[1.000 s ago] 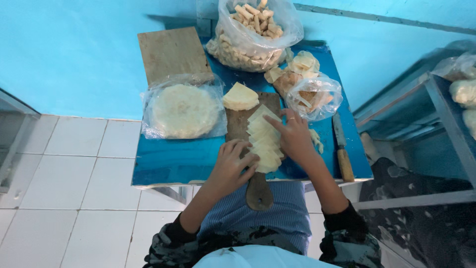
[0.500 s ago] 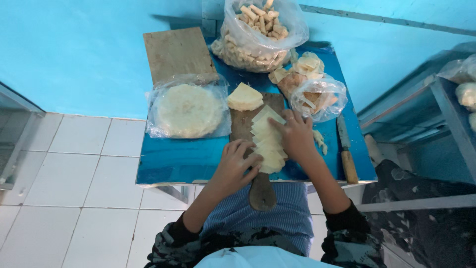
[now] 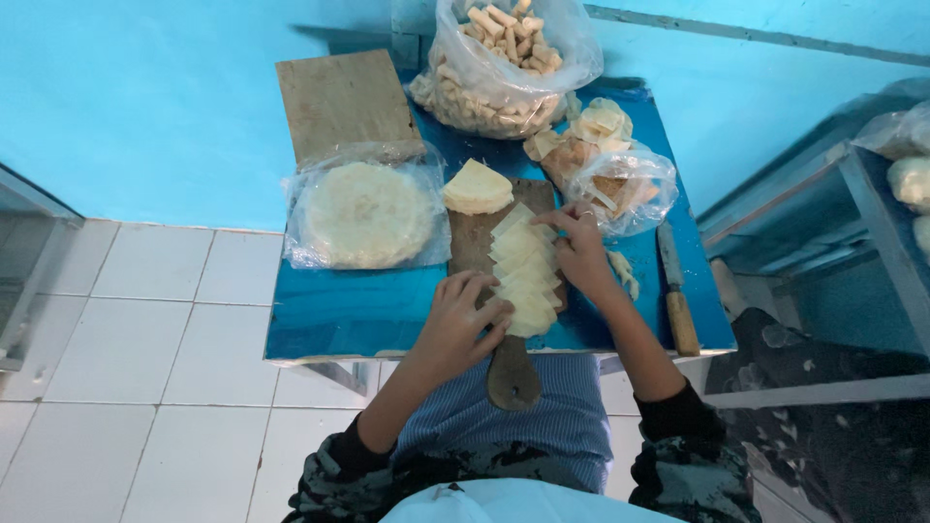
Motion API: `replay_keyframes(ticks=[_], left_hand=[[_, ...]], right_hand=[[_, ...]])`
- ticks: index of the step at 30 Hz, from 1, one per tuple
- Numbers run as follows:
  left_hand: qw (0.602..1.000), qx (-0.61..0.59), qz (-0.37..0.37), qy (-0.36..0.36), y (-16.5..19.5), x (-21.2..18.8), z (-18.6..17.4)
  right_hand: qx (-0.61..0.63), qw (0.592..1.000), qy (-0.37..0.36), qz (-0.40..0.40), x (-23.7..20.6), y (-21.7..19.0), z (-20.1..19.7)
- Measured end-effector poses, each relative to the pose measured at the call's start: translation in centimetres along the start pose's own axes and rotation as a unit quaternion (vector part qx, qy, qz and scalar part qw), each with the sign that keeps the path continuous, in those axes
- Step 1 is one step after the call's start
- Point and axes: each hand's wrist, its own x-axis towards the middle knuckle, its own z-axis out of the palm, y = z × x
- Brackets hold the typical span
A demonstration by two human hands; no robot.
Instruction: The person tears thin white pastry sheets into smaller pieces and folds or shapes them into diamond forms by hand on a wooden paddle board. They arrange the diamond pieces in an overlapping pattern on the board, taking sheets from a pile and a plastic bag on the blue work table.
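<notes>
Both my hands are on the paddle board point(image 3: 475, 247), which lies on the blue table point(image 3: 339, 320) with its handle sticking out over the near edge toward me. A row of pale wedges point(image 3: 523, 271) runs down the board, overlapped like shingles, from mid-board to just above the handle. My left hand point(image 3: 463, 320) sits at the near end of the row, fingers curled, tips touching the left edge of the lowest wedges; nothing pinched that I can see, more a press than a grasp. My right hand point(image 3: 581, 250) is on the row's right side, farther up the board, fingers bent down onto the top wedges; can't tell if it's actually pinching one or just pressing. At the board's far end: a stack of half-round sheets point(image 3: 477, 186), touching the row's top. Left of the board, just beside it: a clear bag of round sheets point(image 3: 363, 213), flat on the table. Beyond that bag: a plain wood board point(image 3: 339, 97) at the table's far-left corner. Beyond the paddle board: a big open bag of short sticks point(image 3: 499, 58). Right of the board: a smaller bag of scraps point(image 3: 620, 189), close to my right hand. Farther right, near the table edge: a knife point(image 3: 676, 291), wooden handle toward me. A few offcuts point(image 3: 625, 273) lie between the knife and my right wrist.
</notes>
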Motion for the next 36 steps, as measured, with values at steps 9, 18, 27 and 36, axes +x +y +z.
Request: replay_keyframes(ticks=[9, 18, 27, 36], left_hand=[[1.0, 0.009, 0.002, -0.007, -0.3, -0.2, 0.3], [1.0, 0.01, 0.009, 0.001, -0.3, -0.1, 0.1], [1.0, 0.013, -0.001, -0.011, -0.2, 0.0, 0.1], [1.0, 0.011, 0.002, -0.001, -0.3, 0.0, 0.3]], right_hand=[[-0.23, 0.969, -0.015, -0.089, -0.2, -3.1, -1.0], [-0.026, 0.998, -0.051, -0.014, 1.6, 0.5, 1.4], [-0.115, 0.99, -0.002, -0.084, 1.1, -0.1, 1.2], [-0.216, 0.975, 0.0, -0.054, 1.1, -1.0, 0.8]])
